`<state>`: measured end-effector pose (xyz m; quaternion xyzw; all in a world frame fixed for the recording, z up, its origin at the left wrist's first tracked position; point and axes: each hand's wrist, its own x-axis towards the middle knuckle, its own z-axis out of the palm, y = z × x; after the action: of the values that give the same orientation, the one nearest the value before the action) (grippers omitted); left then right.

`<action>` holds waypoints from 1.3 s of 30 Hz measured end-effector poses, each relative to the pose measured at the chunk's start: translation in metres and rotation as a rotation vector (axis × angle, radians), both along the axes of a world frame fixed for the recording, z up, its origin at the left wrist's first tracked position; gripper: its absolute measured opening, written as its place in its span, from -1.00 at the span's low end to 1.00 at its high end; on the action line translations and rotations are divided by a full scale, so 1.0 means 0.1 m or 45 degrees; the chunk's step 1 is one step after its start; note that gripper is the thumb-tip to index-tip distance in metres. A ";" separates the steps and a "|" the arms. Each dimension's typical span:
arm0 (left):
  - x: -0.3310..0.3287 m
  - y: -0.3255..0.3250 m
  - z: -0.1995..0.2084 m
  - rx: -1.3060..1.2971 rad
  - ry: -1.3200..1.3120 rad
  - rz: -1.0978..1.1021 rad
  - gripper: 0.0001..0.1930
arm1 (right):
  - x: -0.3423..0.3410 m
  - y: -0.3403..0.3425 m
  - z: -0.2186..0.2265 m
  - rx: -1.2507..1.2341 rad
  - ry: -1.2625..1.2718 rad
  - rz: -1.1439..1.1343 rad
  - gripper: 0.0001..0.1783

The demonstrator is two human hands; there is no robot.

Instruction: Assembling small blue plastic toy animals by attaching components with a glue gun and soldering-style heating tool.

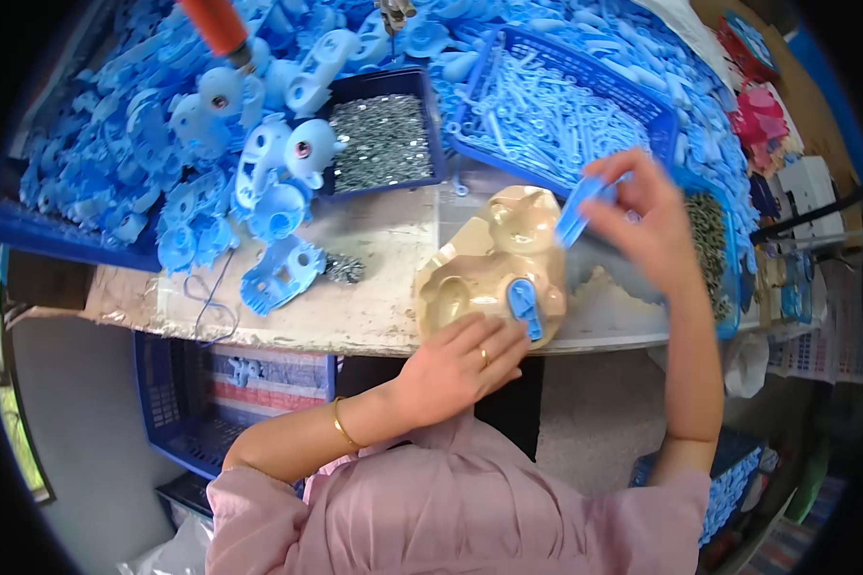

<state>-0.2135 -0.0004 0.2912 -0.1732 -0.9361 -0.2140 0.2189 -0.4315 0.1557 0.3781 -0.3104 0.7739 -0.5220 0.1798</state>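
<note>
A tan moulded fixture with rounded hollows lies at the table's front edge. One small blue plastic part sits in its near right hollow. My left hand rests on the fixture's near edge, fingers stretched out and lying flat, their tips close to that part. Above the fixture's right side, my right hand pinches an elongated blue plastic part between thumb and fingers; motion blurs it a little.
Behind stand a dark tray of small metal screws and a blue basket of thin blue parts. Blue plastic shells heap up at left. An orange-handled tool hangs above. A bin of small metal pieces is at right.
</note>
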 end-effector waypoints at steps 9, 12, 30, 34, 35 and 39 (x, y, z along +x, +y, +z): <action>0.81 -1.04 0.09 -0.030 0.106 0.475 -0.67 | 0.84 -0.48 -0.61 0.319 0.697 0.440 -0.74; 0.94 -1.37 0.02 -0.174 -0.005 0.913 -0.71 | 0.95 -0.49 -0.57 0.268 0.807 0.351 -0.77; 0.78 -1.07 0.14 0.196 0.198 0.437 -0.69 | 1.32 -0.38 -0.06 -0.166 0.944 0.391 -0.75; 0.62 -0.87 0.18 0.375 0.102 0.203 -0.68 | 1.36 -0.25 -0.07 0.011 1.081 0.512 -0.64; 0.59 -0.85 0.18 0.390 0.070 0.155 -0.69 | 1.36 -0.22 -0.09 0.063 1.111 0.515 -0.65; 0.67 -0.91 0.11 0.508 -0.049 0.135 -0.72 | 1.40 -0.07 -0.15 0.065 1.161 0.498 -0.64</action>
<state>-0.1465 -0.0917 0.3019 -0.0726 -0.8869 -0.3867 0.2421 -0.2919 0.1488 0.3632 -0.6420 0.7135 -0.2704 -0.0748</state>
